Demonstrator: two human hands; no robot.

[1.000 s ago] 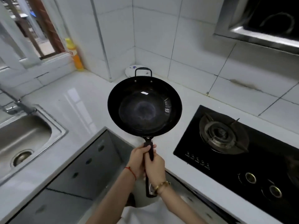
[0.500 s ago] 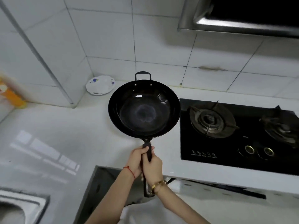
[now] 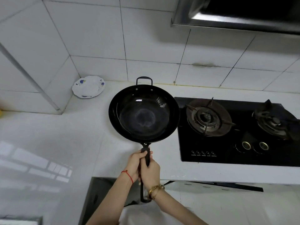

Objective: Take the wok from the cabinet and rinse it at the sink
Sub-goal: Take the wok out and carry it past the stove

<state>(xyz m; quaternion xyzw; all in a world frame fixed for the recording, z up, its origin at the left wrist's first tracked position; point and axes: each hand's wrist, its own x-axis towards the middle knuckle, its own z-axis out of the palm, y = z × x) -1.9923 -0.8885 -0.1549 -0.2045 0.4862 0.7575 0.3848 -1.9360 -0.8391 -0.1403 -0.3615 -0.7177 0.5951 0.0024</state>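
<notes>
Both hands, left hand (image 3: 134, 164) and right hand (image 3: 151, 172), clamp the long handle of the round black metal wok (image 3: 143, 113), held above the white tabletop (image 3: 68, 132) beside the black gas hob (image 3: 211, 153). The wok looks out of the cabinet; next comes carrying it left to the sink.

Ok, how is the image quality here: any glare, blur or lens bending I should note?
Head view: wide-angle bending curves the wall tiles and the counter; bright window reflection glares on the counter at left; a small highlight sits inside the wok; the wok, the left hand and the right hand are fairly sharp; the range hood interior is too dark to read.
</notes>
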